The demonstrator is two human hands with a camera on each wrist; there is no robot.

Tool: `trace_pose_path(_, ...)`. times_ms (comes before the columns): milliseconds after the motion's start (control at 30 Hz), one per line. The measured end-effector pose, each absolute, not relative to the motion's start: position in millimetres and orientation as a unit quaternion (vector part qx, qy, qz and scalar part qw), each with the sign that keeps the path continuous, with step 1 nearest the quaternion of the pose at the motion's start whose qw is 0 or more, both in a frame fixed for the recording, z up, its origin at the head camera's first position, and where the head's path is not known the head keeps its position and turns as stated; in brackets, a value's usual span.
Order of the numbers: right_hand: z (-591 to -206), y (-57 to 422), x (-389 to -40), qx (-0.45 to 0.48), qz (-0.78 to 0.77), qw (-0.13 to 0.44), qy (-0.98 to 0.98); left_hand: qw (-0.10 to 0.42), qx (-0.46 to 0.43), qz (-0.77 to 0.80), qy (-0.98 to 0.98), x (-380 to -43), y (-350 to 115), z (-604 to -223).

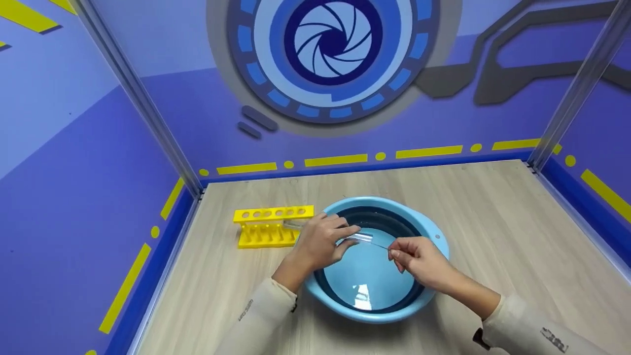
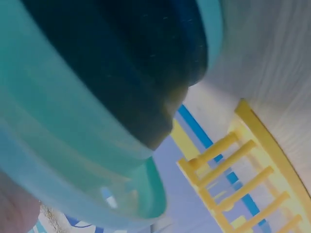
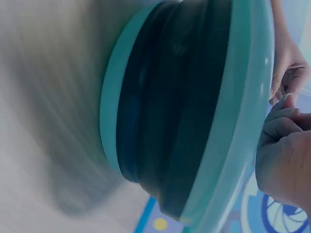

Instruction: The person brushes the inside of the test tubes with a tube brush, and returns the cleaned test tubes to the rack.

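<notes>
My left hand grips a clear test tube over the left part of a blue basin. The tube lies nearly level, one end poking out left of the hand and the other pointing right. Between thumb and fingers my right hand pinches the thin wire handle of a test tube brush, which runs into the tube's right end. Some bristles show beside the left hand in the left wrist view; the fingers hide part of the tube. In the right wrist view both hands are just above the basin's rim.
A yellow test tube rack stands left of the basin, close to its rim, with a row of holes on top and pegs below. Water in the basin reflects light. Printed panels wall the wooden table at the back and sides.
</notes>
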State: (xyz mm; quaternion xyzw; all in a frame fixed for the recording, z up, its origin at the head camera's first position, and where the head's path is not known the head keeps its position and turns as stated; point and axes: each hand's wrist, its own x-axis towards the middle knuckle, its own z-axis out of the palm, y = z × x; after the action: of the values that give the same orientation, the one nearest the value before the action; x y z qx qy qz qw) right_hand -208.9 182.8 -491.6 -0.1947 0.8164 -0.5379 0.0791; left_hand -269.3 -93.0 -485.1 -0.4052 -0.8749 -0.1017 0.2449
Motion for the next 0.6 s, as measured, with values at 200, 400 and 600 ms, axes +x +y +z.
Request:
trace_pose_path(200,-500,180,-206,-0.314,-0.377,-0.163,0.856,0.043,-0.379,-0.185,-0.906,-267,-102,-464)
trace_pose_path(400,-507,185,-215,-0.427,-0.225,-0.359,0.799,-0.107,-0.377,-0.286,-0.875,-272,-116,-458)
trace_pose_path(600,-514,190,-218,-0.454,-0.175,-0.385,0.785,-0.155,-0.356,-0.302,-0.871,-271,-118,-464)
